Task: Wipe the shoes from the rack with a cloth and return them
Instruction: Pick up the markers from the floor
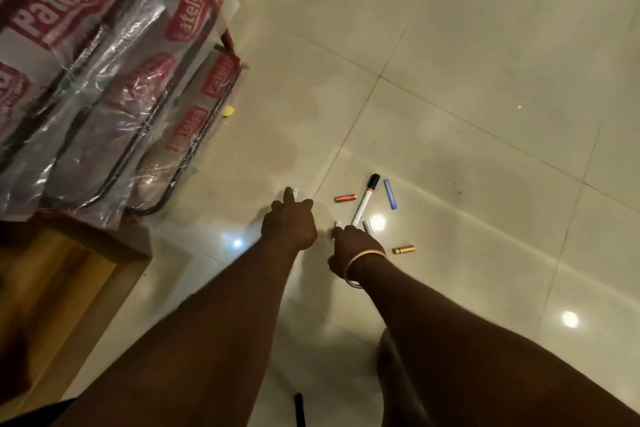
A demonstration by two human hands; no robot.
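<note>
Both our arms reach down to the tiled floor [450, 80].
Our left hand [289, 224] curls, one finger out toward a small white piece [295, 191]. Our right hand [349, 243] hides its fingers by the marker [363, 201], so we cannot tell its grip. Bagged shoes [114, 121] sit on the rack [227, 38], left.

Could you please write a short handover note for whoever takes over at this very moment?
Left hand: down at the floor, fingertip by a small white piece; grip unclear.
Right hand: low beside the marker; fingers hidden, grip unclear.
Shoes: on the rack, wrapped in plastic bags.
Cloth: not in view.
Done: no wiped shoe shows.
Left: find the cloth, unwrap the shoes, wipe them, return them.
</note>
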